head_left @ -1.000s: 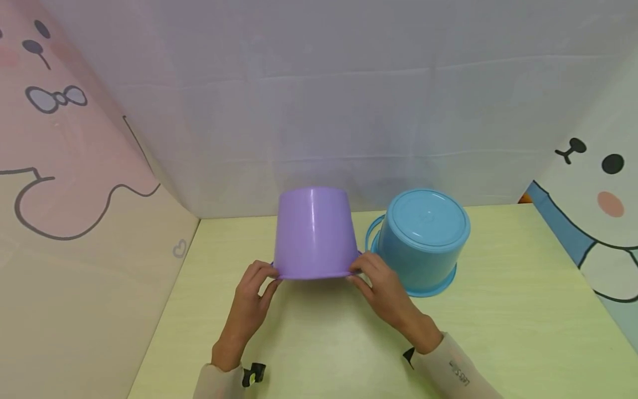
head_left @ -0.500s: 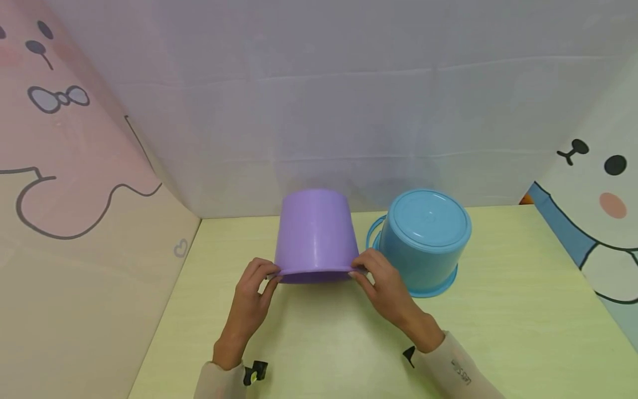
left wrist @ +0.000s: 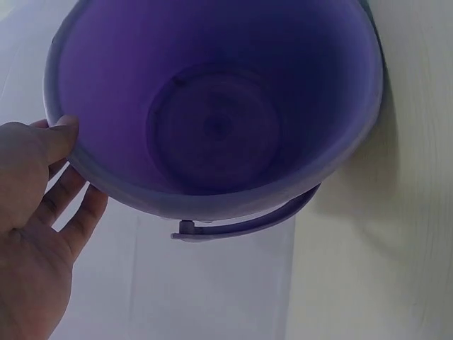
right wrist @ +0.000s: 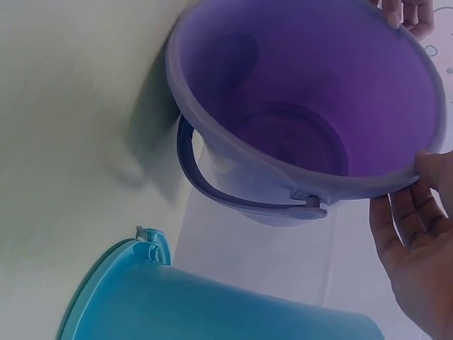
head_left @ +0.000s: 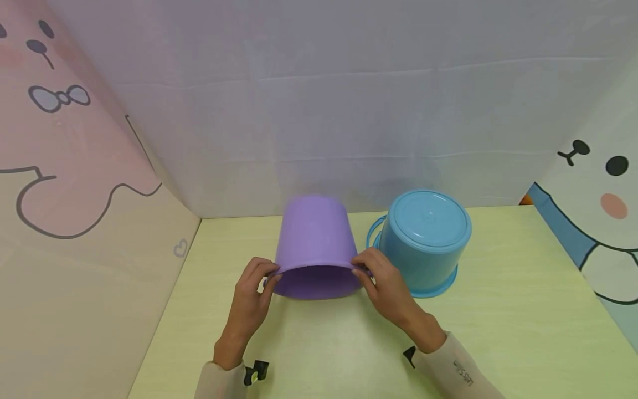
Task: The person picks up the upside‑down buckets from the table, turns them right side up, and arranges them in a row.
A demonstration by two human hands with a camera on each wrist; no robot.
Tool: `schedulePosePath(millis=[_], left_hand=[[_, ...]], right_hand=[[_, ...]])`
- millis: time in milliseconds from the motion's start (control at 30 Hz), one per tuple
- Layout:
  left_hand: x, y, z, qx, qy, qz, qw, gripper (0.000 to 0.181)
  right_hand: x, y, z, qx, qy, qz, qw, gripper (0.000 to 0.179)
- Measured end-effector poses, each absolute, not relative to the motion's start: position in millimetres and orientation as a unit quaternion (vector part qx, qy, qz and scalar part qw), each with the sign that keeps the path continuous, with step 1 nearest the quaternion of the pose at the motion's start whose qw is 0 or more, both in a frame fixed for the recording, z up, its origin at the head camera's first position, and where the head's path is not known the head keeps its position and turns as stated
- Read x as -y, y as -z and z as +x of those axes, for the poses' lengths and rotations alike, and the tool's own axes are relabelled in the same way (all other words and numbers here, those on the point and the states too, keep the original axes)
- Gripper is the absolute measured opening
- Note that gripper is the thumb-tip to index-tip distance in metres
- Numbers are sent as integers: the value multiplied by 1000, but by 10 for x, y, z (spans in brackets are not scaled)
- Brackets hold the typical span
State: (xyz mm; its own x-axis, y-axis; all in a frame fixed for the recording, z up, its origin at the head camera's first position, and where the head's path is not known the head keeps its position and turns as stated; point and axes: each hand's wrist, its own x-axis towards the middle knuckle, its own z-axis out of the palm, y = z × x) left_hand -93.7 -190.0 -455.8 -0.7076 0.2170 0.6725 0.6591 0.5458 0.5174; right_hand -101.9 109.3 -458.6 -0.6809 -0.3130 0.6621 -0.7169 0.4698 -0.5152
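Note:
A purple bucket (head_left: 316, 233) lies tipped over in the head view, its mouth turned toward me and its base toward the back wall. My left hand (head_left: 253, 288) pinches the rim at its left, and my right hand (head_left: 381, 280) pinches it at the right. In the left wrist view the thumb is inside the rim and the fingers are outside. Both wrist views look into the bare inside (left wrist: 216, 127) of the bucket. Its purple handle (right wrist: 248, 202) hangs below the rim on the table side.
Upside down to the right stands a light blue bucket (head_left: 426, 244), its handle (head_left: 375, 233) toward the purple one, close beside my right hand. The pale yellow table (head_left: 319, 349) ends at a white sheet (head_left: 319, 111) behind. Cartoon-printed panels flank both sides.
The purple bucket has tilted further: its near rim edge has risen and its base has sunk back, so its dark inside now shows. Both hands keep their grip; the blue bucket stays put.

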Motion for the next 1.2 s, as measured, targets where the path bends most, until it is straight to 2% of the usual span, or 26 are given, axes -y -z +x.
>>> schedulePosePath(millis=[433, 733, 1200], left_hand=[[1885, 4511, -917, 827, 410, -261, 282, 32], [1891, 4534, -913, 829, 412, -256, 279, 31], [1942, 4586, -869, 825, 429, -236, 281, 30]], right_hand=[[-1089, 4542, -980, 832, -413, 294, 227, 21], [-1099, 4587, -939, 834, -417, 280, 231, 24], [-1096, 4811, -854, 851, -460, 166, 193, 28]])
